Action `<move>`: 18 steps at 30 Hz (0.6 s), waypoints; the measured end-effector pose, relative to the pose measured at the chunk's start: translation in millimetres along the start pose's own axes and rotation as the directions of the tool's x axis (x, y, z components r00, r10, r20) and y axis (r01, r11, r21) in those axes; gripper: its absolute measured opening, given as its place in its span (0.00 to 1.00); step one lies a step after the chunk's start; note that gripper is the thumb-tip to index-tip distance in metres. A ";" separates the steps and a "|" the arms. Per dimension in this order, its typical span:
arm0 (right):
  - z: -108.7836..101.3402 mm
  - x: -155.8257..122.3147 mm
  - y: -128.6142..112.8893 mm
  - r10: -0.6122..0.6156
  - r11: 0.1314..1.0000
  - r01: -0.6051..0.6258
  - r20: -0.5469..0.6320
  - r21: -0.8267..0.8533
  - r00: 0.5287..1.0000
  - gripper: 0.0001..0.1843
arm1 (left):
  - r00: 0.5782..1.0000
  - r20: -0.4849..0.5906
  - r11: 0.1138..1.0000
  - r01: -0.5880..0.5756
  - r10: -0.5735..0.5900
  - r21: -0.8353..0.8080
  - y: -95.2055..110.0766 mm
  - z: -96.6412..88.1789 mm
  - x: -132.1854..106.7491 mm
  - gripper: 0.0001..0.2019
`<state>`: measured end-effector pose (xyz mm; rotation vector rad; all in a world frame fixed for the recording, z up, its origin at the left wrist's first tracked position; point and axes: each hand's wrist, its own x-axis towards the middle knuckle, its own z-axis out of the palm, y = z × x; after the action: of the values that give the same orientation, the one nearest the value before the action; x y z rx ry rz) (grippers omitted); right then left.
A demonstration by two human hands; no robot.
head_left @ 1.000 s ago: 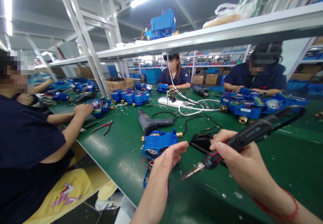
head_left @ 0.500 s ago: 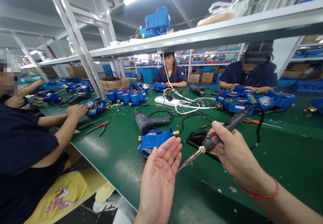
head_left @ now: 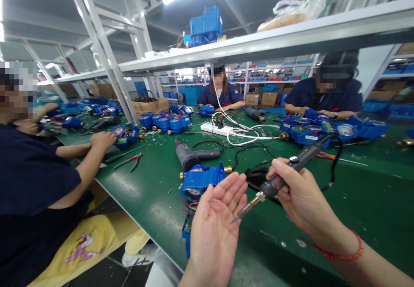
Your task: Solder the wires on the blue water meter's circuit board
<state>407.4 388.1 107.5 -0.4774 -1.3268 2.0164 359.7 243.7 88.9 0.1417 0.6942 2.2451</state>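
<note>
Right hand [head_left: 302, 196]: fingers clenched on soldering iron [head_left: 284, 178], tip free in air.
Left hand [head_left: 215, 222]: palm up, fingers released, holding nothing.
Blue meter [head_left: 202, 179]: on worktop [head_left: 155, 179], wires hanging, soldering apparently not yet begun.

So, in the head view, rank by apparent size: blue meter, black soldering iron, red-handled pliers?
1. Blue plastic meter with brass ends and black soldering iron: alike, iron nearer the camera.
2. Red-handled pliers, smallest, but farther off.
</note>
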 end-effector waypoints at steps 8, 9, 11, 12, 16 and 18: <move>-1.0 1.7 -0.2 -0.020 1.000 0.020 0.041 0.016 0.999 0.25 | 0.997 -0.049 0.998 -0.050 0.051 0.028 0.1 -1.9 0.2 0.25; -1.5 2.4 -0.4 -0.023 1.000 0.023 0.044 0.018 0.999 0.24 | 0.995 -0.072 0.997 -0.068 0.071 0.033 -0.2 -4.3 -0.2 0.25; -3.0 4.7 -1.9 -0.042 0.999 0.041 0.045 0.026 0.998 0.24 | 0.982 -0.128 0.990 -0.134 0.139 0.053 -2.8 -13.2 -2.1 0.21; -4.2 6.5 -3.3 -0.057 0.998 0.056 0.043 0.031 0.997 0.23 | 0.968 -0.154 0.979 -0.188 0.198 0.076 -5.5 -20.0 -3.5 0.19; -16.9 19.2 -13.6 -0.168 0.985 0.169 -0.014 0.048 0.986 0.21 | 0.871 -0.179 0.873 -0.402 0.458 0.276 -27.8 -57.7 -12.4 0.09; -30.9 28.0 -19.3 -0.245 0.969 0.247 -0.069 0.017 0.967 0.21 | 0.866 -0.133 0.823 -0.395 0.482 0.408 -42.6 -74.9 -18.1 0.08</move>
<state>413.2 433.2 113.7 -0.3461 -1.2524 1.7960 376.8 221.9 5.3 0.2504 1.3297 2.5708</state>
